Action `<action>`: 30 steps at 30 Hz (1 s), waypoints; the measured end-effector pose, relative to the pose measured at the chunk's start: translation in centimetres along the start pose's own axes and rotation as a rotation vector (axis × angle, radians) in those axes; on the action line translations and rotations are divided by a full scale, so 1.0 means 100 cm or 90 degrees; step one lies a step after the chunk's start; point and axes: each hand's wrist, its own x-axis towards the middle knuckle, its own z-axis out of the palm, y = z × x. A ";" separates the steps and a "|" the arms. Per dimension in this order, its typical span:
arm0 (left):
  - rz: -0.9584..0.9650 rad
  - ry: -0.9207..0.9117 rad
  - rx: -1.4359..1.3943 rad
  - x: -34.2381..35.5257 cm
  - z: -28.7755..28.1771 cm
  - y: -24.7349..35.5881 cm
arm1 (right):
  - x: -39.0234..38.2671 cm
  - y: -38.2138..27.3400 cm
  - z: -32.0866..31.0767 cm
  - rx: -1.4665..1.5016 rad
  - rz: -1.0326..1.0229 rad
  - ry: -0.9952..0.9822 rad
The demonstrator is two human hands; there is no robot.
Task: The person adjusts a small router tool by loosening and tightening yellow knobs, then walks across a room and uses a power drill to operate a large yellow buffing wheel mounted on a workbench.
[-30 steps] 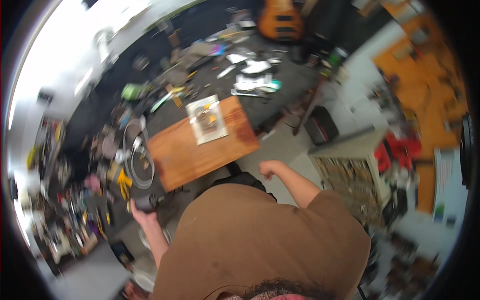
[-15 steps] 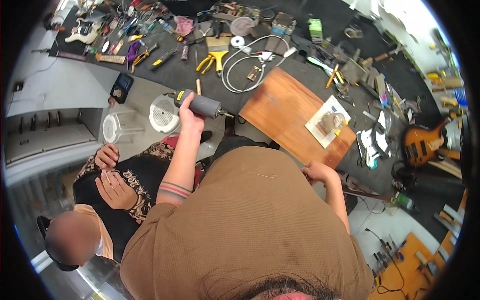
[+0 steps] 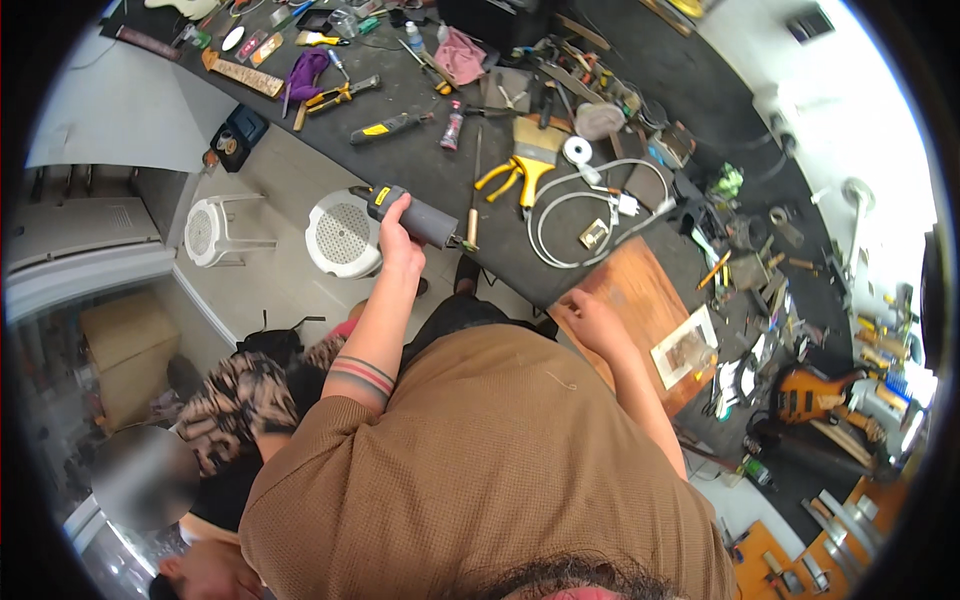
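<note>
My left hand (image 3: 401, 243) is closed around a dark grey cylindrical power tool (image 3: 424, 218) with a yellow label and a thin tip at its right end. The tool is in the air by the bench's near edge, above a white round stool (image 3: 343, 234). My right hand (image 3: 590, 318) is over the near left corner of a brown wooden board (image 3: 640, 275), its fingers curled together; what they hold, if anything, is hidden. On that board lies a pale rectangular sheet (image 3: 686, 347) with a small translucent thing on it. A looped white cable (image 3: 540, 238) lies left of the board.
The dark bench (image 3: 400, 165) carries yellow-handled pliers (image 3: 510, 178), a wide brush (image 3: 536, 142), a cutter (image 3: 390, 127), a pink cloth (image 3: 460, 55) and many small tools. A sunburst guitar (image 3: 808, 394) is at right. Another person's patterned sleeve (image 3: 235, 405) is at left.
The view has turned, shifting the bench about. My right hand has moved from the board's near edge to its left corner. My left hand still holds the power tool. The other person has bent away.
</note>
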 end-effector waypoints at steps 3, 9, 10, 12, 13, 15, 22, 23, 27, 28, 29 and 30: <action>-0.007 0.019 0.005 0.018 -0.003 0.027 | 0.068 -0.053 0.011 -0.036 -0.046 -0.039; -0.010 0.092 0.067 0.051 -0.023 0.047 | 0.198 -0.116 0.053 -0.188 -0.069 -0.023; -0.003 0.095 0.063 0.053 -0.020 0.048 | 0.211 -0.121 0.057 -0.190 -0.078 -0.024; -0.062 0.075 0.107 0.059 -0.017 0.048 | 0.227 -0.127 0.061 -0.247 -0.027 -0.056; -0.051 0.080 0.099 0.062 -0.016 0.050 | 0.230 -0.131 0.062 -0.262 -0.038 -0.040; -0.073 0.056 0.141 0.069 -0.012 0.049 | 0.235 -0.133 0.064 -0.271 -0.048 -0.022; -0.034 0.057 0.153 0.077 0.041 0.042 | 0.245 -0.107 0.034 -0.277 0.005 0.159; -0.063 0.025 0.170 0.091 0.030 0.036 | 0.248 -0.102 0.035 -0.282 -0.014 0.186; -0.068 0.042 0.211 0.116 0.022 0.011 | 0.259 -0.103 0.022 -0.321 -0.015 0.235; -0.069 0.039 0.222 0.112 0.026 0.011 | 0.260 -0.098 0.021 -0.328 -0.008 0.249; -0.062 0.033 0.216 0.109 0.031 0.010 | 0.262 -0.094 0.019 -0.332 -0.008 0.253; -0.048 0.062 0.242 0.101 0.037 0.011 | 0.261 -0.091 0.017 -0.335 -0.010 0.261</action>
